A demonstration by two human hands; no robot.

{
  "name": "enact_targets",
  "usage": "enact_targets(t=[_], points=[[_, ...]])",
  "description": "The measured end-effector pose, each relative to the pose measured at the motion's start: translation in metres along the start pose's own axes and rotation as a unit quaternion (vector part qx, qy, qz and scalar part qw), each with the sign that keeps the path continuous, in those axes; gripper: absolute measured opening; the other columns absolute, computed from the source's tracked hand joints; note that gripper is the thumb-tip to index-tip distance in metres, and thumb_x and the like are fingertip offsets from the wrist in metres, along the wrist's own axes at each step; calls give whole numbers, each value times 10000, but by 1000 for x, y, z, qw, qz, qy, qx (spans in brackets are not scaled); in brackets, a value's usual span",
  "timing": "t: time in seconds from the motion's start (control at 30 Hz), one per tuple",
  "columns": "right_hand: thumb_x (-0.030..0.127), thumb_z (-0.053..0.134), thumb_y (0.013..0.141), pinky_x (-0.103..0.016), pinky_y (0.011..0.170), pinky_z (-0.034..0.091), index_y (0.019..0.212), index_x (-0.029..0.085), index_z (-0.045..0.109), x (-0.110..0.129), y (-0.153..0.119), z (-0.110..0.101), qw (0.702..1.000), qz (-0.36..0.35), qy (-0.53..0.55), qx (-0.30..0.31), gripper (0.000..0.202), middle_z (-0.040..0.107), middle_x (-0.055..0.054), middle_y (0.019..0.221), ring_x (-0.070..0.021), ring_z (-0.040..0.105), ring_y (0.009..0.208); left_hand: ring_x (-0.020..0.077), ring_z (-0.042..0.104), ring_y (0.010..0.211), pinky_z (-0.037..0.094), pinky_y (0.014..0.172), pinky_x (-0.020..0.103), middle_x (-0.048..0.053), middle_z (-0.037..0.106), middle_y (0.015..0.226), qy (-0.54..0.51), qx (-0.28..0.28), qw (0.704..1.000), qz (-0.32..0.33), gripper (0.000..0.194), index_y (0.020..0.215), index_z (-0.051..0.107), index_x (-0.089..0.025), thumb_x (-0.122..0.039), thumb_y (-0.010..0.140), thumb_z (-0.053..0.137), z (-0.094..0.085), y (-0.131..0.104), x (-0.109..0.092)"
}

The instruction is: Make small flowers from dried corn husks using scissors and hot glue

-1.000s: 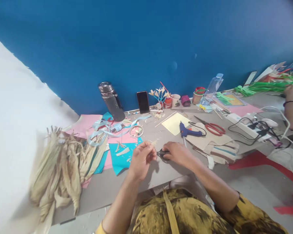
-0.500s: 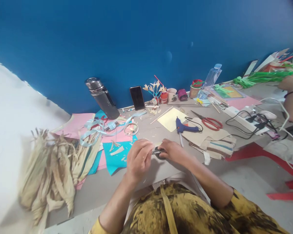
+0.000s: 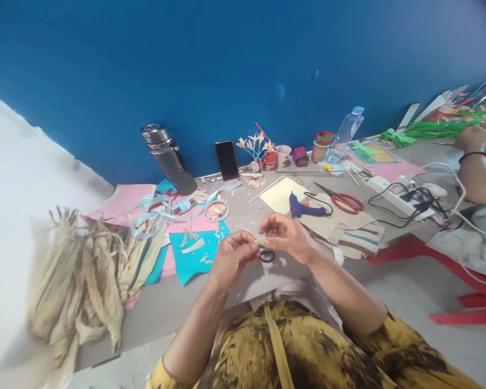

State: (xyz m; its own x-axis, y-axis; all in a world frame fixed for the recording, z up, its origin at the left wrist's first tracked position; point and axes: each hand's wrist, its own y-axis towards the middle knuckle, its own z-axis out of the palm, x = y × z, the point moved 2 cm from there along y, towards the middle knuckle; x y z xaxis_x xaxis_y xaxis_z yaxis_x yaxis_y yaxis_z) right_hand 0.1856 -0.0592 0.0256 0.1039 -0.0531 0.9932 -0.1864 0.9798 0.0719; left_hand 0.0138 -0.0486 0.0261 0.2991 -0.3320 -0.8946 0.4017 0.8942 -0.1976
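My left hand [image 3: 233, 256] is closed, pinching a small pale strip [image 3: 261, 241] that looks like dried corn husk. The strip's other end sits between the thumb and fingertips of my right hand [image 3: 287, 237], also closed in a pinch. Just below the fingertips, black-handled scissors [image 3: 267, 256] lie on the table, their blades hidden by my hands. To the left, a turquoise sheet [image 3: 178, 258] carries several cut husk scraps [image 3: 194, 247]. Beyond my right hand rests a blue glue gun [image 3: 305, 207] near a yellow sheet [image 3: 277, 193].
Dried corn husks [image 3: 65, 286] hang over the left table edge. A flask [image 3: 172, 162], a phone [image 3: 227, 160] and husk flowers [image 3: 256, 145] stand along the wall. Red-handled scissors [image 3: 346, 203] and a power strip [image 3: 397, 199] lie right. Another person's arm [image 3: 480, 175] is at far right.
My right hand has let go of the black-handled scissors, which now lie on the table. It has moved to the pale strip, and both hands now pinch it.
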Motion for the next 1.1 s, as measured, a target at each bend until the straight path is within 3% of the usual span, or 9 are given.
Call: enact_targets(t=[0.13,0.33,0.47,0.6,0.7,0.83,1.0,1.1], points=[[336,803,743,-219,596,436,909,167,615,2,-4,5,999,14,50,9,302,630,-11,825,-102,535,666,116,528,540,399,565,246,9,601,556,17,35,999,-9,173,671,664,-145,-244,639,801,2,-1,1],[272,789,729,-207,547,394,851,176,605,-5,-11,9,996,24,81,-11,241,587,21,750,-88,520,606,130,543,598,405,611,251,32,640,638,63,42,997,16,222,730,679,-150,-332,713,807,5,-5,7],[231,801,707,-252,581,440,821,183,594,-18,-12,17,982,45,183,11,241,593,30,694,-117,586,587,140,546,631,411,653,260,28,636,641,105,47,993,30,246,694,664,-148,-345,721,809,1,-7,10],[197,824,681,-229,527,390,766,173,597,-26,-12,20,958,81,271,52,244,596,27,659,-91,535,524,148,566,650,423,687,268,40,651,635,85,84,993,3,290,690,655,-144,-379,705,825,-4,-6,12],[301,836,710,-211,498,355,801,168,615,-24,-12,17,945,108,304,51,274,615,1,711,-86,522,544,138,571,599,428,666,268,43,656,619,25,91,994,-46,326,691,648,-142,-387,656,859,-4,-4,12],[524,794,746,-215,517,390,903,170,623,-20,-13,10,956,88,277,32,424,647,-35,808,-108,570,611,130,569,567,436,639,262,43,651,609,-5,80,994,-77,329,675,655,-134,-360,616,887,-2,1,12],[350,871,695,-203,518,387,869,163,628,-22,-11,7,982,86,168,4,352,638,17,667,-96,579,557,133,574,575,444,631,261,51,656,607,20,75,994,-74,316,653,681,-128,-368,616,884,-3,6,15],[357,868,697,-206,511,370,806,155,616,-24,-10,9,977,112,182,23,341,647,4,654,-113,613,558,149,589,600,450,650,272,56,656,601,27,94,992,-75,317,666,684,-134,-385,637,875,-3,4,14]])
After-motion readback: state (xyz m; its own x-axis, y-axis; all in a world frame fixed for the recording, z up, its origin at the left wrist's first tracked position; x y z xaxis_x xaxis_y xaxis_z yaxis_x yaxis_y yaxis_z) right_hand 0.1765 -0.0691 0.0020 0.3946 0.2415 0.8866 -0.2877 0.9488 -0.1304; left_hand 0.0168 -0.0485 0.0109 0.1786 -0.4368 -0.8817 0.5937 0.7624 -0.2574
